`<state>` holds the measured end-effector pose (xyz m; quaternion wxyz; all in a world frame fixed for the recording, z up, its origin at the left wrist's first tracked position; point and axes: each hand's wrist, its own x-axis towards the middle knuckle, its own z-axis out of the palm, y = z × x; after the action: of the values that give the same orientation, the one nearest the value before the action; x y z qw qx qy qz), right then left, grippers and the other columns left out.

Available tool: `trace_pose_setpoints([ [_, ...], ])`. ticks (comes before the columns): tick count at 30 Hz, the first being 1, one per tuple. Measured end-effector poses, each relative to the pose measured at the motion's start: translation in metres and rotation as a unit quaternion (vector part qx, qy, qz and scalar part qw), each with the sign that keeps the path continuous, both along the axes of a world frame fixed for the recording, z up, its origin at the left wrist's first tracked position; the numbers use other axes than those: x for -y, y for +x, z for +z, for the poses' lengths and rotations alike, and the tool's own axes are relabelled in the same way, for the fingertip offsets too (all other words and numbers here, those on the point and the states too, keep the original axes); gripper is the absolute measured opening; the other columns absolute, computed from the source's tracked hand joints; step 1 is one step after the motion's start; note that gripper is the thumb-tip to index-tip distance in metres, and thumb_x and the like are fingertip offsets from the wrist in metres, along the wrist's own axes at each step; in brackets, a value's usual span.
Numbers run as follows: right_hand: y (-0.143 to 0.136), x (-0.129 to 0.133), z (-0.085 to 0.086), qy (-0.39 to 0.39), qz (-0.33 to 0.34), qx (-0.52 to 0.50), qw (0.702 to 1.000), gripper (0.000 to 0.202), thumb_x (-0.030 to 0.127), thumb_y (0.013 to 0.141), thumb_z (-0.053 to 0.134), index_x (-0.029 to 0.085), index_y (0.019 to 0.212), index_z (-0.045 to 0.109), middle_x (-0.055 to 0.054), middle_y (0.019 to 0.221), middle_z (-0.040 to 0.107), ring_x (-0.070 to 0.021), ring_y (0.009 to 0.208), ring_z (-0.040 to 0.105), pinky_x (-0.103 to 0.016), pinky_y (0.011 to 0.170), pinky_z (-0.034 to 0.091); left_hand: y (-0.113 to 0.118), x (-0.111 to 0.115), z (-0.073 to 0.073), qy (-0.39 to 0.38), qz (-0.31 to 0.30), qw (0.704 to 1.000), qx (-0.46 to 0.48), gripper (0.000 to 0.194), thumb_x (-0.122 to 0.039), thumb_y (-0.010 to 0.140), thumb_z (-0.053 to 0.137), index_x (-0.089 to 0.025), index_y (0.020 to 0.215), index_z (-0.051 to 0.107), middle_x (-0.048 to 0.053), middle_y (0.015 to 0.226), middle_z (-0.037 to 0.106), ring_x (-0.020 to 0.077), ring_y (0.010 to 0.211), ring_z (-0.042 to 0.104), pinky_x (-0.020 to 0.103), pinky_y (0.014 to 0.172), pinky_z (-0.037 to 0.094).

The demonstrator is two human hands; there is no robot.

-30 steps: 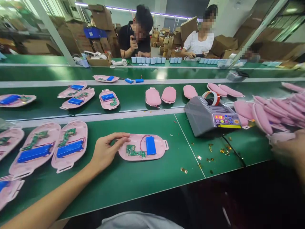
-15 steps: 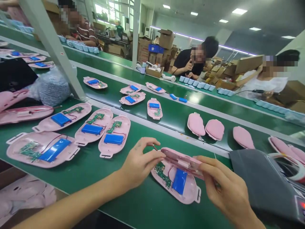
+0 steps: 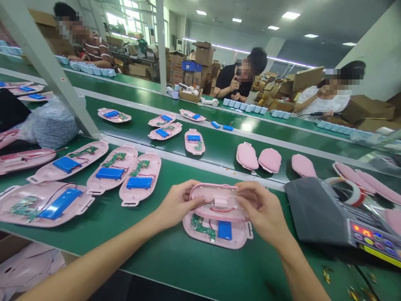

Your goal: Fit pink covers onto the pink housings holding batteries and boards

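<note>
A pink cover (image 3: pixel 205 192) is tilted up with its hollow inside facing me; a white part and red wires show in it. My left hand (image 3: pixel 180 202) grips its left end, the thumb on the wires. Fingers of my right hand (image 3: pixel 261 209) are wrapped round the right end. Just below and behind the cover, a pink shell (image 3: pixel 200 238) lies on the green table, holding a green circuit board (image 3: pixel 200 225) and a blue battery (image 3: pixel 224 230). The cover hides the shell's upper part.
Several open pink shells (image 3: pixel 138 194) with batteries lie at the left. A dark grey machine (image 3: pixel 319 211) with a lit display stands at the right, beside a tape roll (image 3: pixel 351 190). Beyond, closed pink pieces (image 3: pixel 247 156) rest on the green belt. Three people sit across it.
The cover has turned so that its inside faces me more fully, and both hands have turned with it. The view has shifted right, showing more of the machine.
</note>
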<state>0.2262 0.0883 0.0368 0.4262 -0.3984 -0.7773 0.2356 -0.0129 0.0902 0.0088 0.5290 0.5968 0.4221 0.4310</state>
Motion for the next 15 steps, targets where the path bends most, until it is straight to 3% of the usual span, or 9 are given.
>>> trace_pose_setpoints([
  [3,-0.002,0.01,0.006,0.029,-0.069,0.044,0.996,0.019,0.022,0.091,0.054,0.021,0.109,0.058,-0.005,0.112,0.065,-0.0194,0.103,0.063,-0.034,0.091,0.053,0.004,0.002,0.005,0.031,0.021,0.997,-0.07,0.033,-0.044,0.077,0.072,-0.019,0.099,0.069,0.005,0.095,0.075,0.0266,0.089,0.071,0.031,0.074,0.059],
  [5,-0.01,0.013,0.011,0.047,-0.096,0.083,0.991,0.025,0.027,0.089,0.061,0.021,0.113,0.059,-0.004,0.113,0.065,-0.0202,0.105,0.062,-0.036,0.095,0.049,0.01,0.003,0.005,0.009,0.045,0.995,-0.09,0.045,-0.052,0.07,0.077,-0.021,0.101,0.066,0.005,0.088,0.077,0.0276,0.081,0.073,0.03,0.066,0.06],
  [7,-0.02,0.007,0.015,0.033,-0.082,0.167,0.982,0.028,0.032,0.084,0.07,0.022,0.109,0.062,0.0,0.104,0.068,-0.0193,0.097,0.063,-0.032,0.088,0.049,0.017,0.005,0.005,-0.045,0.062,0.994,-0.075,0.057,-0.057,0.066,0.08,-0.024,0.107,0.058,0.003,0.083,0.077,0.0273,0.072,0.074,0.03,0.057,0.06],
  [10,-0.032,-0.008,0.022,-0.045,-0.041,0.324,0.944,0.022,0.037,0.085,0.066,0.021,0.1,0.063,0.001,0.087,0.068,-0.0191,0.082,0.063,-0.027,0.064,0.041,0.023,0.008,0.008,-0.095,0.068,0.992,-0.046,0.068,-0.063,0.06,0.082,-0.027,0.105,0.048,0.0,0.08,0.077,0.0271,0.068,0.075,0.031,0.055,0.061],
  [12,-0.036,-0.016,0.027,-0.084,-0.026,0.355,0.931,0.02,0.039,0.086,0.062,0.022,0.096,0.063,0.002,0.08,0.065,-0.0191,0.077,0.061,-0.026,0.058,0.033,0.023,0.009,0.009,-0.116,0.074,0.989,-0.051,0.077,-0.068,0.049,0.085,-0.028,0.101,0.046,0.0,0.077,0.077,0.0287,0.066,0.075,0.034,0.055,0.062],
  [15,-0.037,-0.021,0.034,-0.106,0.01,0.34,0.934,0.019,0.042,0.084,0.061,0.024,0.091,0.061,0.003,0.075,0.062,-0.0178,0.074,0.057,-0.026,0.058,0.031,0.021,0.005,0.009,-0.14,0.103,0.984,-0.049,0.085,-0.065,0.035,0.091,-0.029,0.097,0.045,-0.002,0.072,0.076,0.0314,0.064,0.074,0.037,0.052,0.063],
])
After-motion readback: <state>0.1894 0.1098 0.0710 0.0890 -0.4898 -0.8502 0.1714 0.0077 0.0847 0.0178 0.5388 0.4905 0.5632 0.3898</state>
